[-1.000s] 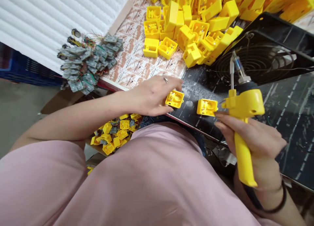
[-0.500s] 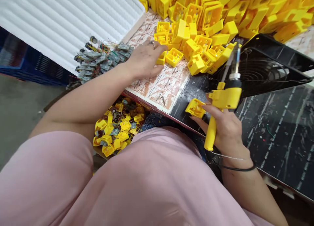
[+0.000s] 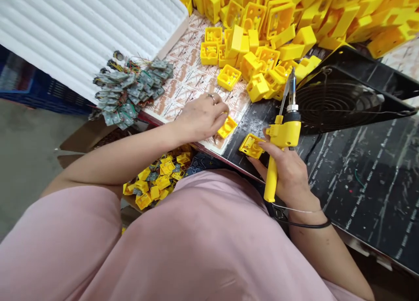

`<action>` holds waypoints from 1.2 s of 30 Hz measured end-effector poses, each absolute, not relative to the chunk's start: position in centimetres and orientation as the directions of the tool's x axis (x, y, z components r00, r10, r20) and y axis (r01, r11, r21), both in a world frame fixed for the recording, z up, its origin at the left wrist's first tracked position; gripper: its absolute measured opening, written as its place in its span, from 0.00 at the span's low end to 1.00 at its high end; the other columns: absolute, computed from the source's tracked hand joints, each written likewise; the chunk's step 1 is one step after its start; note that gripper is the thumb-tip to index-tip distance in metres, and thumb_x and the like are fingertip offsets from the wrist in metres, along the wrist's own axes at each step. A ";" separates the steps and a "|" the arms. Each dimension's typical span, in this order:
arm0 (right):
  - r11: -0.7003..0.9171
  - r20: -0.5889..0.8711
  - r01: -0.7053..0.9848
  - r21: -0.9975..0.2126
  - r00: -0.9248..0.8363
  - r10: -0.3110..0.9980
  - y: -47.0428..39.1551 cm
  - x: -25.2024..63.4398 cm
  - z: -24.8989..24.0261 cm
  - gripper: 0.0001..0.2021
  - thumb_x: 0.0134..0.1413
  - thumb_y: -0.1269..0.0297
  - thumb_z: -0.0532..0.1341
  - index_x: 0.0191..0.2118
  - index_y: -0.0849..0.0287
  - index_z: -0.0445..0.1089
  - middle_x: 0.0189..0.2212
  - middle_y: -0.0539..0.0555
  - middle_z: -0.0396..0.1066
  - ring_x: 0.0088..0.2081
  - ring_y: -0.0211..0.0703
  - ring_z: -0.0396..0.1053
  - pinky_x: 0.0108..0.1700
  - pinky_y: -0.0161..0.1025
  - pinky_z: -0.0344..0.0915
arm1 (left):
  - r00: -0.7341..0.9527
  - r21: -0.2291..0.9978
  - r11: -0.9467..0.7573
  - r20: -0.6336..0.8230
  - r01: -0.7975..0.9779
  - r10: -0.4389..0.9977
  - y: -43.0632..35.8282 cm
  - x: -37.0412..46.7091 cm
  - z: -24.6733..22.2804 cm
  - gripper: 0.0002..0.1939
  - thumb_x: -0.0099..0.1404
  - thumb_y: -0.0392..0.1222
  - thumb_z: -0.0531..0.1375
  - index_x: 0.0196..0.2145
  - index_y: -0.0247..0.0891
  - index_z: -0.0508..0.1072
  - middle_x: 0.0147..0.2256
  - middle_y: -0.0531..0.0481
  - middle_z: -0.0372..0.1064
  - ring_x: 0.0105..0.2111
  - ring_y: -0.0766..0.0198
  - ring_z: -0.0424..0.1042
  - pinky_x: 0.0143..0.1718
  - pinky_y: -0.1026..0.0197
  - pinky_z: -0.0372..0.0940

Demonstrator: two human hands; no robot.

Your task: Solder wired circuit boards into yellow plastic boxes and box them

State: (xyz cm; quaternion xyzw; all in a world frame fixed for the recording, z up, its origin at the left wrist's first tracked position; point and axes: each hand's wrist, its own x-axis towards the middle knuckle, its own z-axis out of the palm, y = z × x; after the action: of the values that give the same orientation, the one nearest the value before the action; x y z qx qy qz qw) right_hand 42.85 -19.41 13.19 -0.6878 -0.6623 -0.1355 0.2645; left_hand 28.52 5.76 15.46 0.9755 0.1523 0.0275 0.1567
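My left hand [image 3: 206, 117] has its fingers closed on a small yellow plastic case [image 3: 228, 127], held low over the patterned sheet near the table's front edge. My right hand [image 3: 290, 170] grips a yellow soldering gun [image 3: 285, 133], its metal tip pointing up and away from me. The thumb and a finger of that same hand also hold a second open yellow case [image 3: 251, 145] by its right side, with its hollow face up. One more open case [image 3: 229, 77] lies on the sheet beyond my left hand.
A big heap of yellow cases [image 3: 278, 22] fills the back. Grey circuit boards with wires [image 3: 131, 85] are piled at left by a white foam tray [image 3: 98, 26]. A black fan [image 3: 340, 96] stands at right. Below the edge, a box holds yellow cases with boards [image 3: 160, 179].
My left hand has drawn a yellow case from the front of the heap towards me. My right hand, with soldering gun and case, has shifted slightly left.
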 end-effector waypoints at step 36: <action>-0.044 0.606 0.977 -0.206 0.163 0.779 -18.3 42.5 14.0 0.33 0.58 0.68 0.74 0.67 0.56 0.67 0.53 0.59 0.80 0.44 0.57 0.83 0.44 0.49 0.81 | 0.763 -0.086 -0.770 0.238 0.633 0.601 22.8 16.7 25.1 0.16 0.72 0.46 0.55 0.49 0.42 0.80 0.55 0.48 0.79 0.55 0.57 0.71 0.64 0.53 0.64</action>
State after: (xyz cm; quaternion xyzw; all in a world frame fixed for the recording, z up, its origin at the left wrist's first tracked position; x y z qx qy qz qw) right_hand 42.49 -18.27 13.96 -0.7026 -0.6248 -0.1679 0.2962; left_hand 16.72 22.77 25.06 0.9354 0.3297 0.0987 -0.0808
